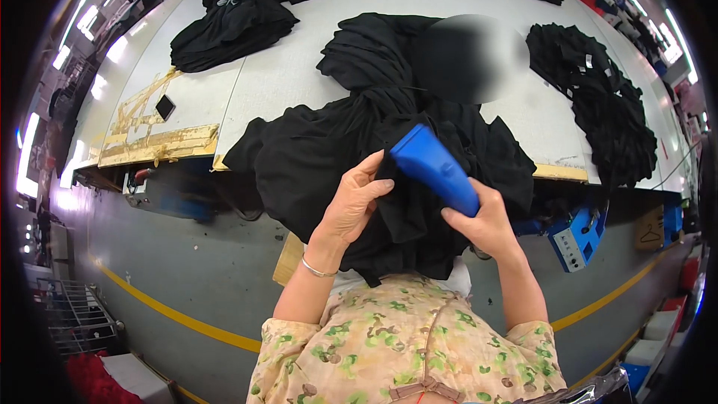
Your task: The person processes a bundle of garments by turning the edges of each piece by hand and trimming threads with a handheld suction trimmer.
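Observation:
My right hand (485, 223) is wrapped round the lower end of a blue hand-held trimmer (435, 167), which slants up to the left. The trimmer's wide upper end lies against a black garment (299, 153) spread over the table edge and my lap. My left hand (351, 202) pinches a fold of that garment between thumb and fingers, just left of the trimmer's head. The exact edge of cloth in the pinch is partly hidden.
The white table (280, 78) carries more black garments: a folded pile (232, 30) at back left and a heap (598, 97) at right. A phone (165, 108) lies near the taped left edge. Below right is a blue box (576, 242) with controls.

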A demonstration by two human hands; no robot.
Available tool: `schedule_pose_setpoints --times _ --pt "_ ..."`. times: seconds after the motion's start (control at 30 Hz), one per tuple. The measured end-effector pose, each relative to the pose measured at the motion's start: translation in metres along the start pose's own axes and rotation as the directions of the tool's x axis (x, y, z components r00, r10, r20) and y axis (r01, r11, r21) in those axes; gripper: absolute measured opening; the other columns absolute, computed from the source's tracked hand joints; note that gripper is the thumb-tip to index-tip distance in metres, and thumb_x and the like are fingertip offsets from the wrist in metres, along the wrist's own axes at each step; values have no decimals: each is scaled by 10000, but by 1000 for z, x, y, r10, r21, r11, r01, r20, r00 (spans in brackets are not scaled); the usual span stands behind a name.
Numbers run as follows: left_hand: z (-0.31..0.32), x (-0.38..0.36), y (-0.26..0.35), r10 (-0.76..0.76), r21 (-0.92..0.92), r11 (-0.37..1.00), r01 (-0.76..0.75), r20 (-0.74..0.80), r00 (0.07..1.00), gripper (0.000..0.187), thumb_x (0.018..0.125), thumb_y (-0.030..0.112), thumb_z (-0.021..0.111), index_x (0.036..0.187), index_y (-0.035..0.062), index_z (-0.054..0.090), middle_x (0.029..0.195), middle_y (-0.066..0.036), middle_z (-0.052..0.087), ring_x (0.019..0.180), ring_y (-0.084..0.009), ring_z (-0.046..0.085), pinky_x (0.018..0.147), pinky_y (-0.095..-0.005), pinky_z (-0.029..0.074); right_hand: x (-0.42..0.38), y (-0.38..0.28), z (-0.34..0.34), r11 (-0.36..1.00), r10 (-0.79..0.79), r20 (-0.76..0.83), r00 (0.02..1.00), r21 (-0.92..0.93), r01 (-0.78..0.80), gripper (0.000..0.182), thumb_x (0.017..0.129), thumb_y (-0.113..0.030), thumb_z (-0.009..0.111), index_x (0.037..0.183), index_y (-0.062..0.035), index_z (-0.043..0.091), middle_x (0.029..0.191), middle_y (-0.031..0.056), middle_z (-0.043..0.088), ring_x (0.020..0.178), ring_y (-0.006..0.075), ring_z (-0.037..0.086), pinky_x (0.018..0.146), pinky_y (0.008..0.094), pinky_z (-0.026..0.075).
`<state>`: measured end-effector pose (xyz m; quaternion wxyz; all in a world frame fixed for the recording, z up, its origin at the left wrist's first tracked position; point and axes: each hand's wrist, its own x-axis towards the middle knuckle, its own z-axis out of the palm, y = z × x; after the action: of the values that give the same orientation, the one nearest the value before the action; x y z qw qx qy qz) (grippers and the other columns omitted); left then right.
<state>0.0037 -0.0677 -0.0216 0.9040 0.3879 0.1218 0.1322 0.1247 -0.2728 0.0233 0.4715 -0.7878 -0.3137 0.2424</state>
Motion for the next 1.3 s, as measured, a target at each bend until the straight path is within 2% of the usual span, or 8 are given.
schedule_pose_setpoints --times 0.57,0.63,0.67,0.73,0.93,1.03,1.17,1.3 --pt "-51 -19 43 219 259 955 -146 -279 935 602 768 -64 592 1364 -61 513 1356 -101 585 1126 -176 613 943 -277 508 7 17 6 986 43 19 999 160 -45 288 775 -124 749 984 41 639 739 57 612 660 120 574 632 294 487" --pt "-92 -29 70 688 814 545 -202 -297 662 492 823 -57 574 1314 -55 542 1049 -59 620 867 -129 591 782 -273 514 7 17 -8 960 90 -82 993 273 -65 243 782 -85 748 972 25 645 742 10 612 621 72 575 578 249 483" --pt "-120 -32 80 866 962 247 117 -274 419 453 859 -32 589 1309 -56 548 859 -23 609 746 -91 545 706 -279 499 9 19 -15 950 70 -141 988 313 -23 216 782 -83 744 940 20 638 728 16 608 592 78 578 551 257 482" --pt "-92 -13 84 846 944 324 -63 -259 466 383 864 -4 606 1245 -41 590 785 -14 578 685 -102 527 673 -279 488 12 25 -27 934 116 -185 976 353 -44 182 787 -73 735 902 16 626 723 20 608 579 87 578 545 259 480" --pt "58 82 -10 585 976 -179 -126 208 784 242 843 242 718 840 30 600 722 -129 600 616 -264 601 633 -364 497 1 28 -27 926 99 -212 972 377 -12 209 799 -63 730 964 20 634 725 27 614 583 89 575 555 259 488" --pt "20 121 -41 533 989 -37 -142 139 834 271 839 258 708 767 28 584 736 -171 648 647 -360 642 605 -428 506 -7 37 -37 912 110 -234 966 410 -5 220 800 -58 728 982 29 641 731 31 621 586 92 582 567 257 492" --pt "9 90 -14 261 605 776 -178 -51 964 66 939 55 651 880 26 659 695 61 555 585 -11 485 538 -180 377 -7 48 -48 897 148 -240 959 441 -28 218 799 -60 725 978 38 647 745 35 630 592 96 591 569 256 494" --pt "-13 47 1 203 155 971 -183 -124 971 74 942 33 645 1015 28 638 737 29 547 574 -64 517 541 -190 392 9 45 -42 907 112 -162 980 421 -34 235 790 -76 730 980 32 642 744 31 624 595 95 586 568 258 490"
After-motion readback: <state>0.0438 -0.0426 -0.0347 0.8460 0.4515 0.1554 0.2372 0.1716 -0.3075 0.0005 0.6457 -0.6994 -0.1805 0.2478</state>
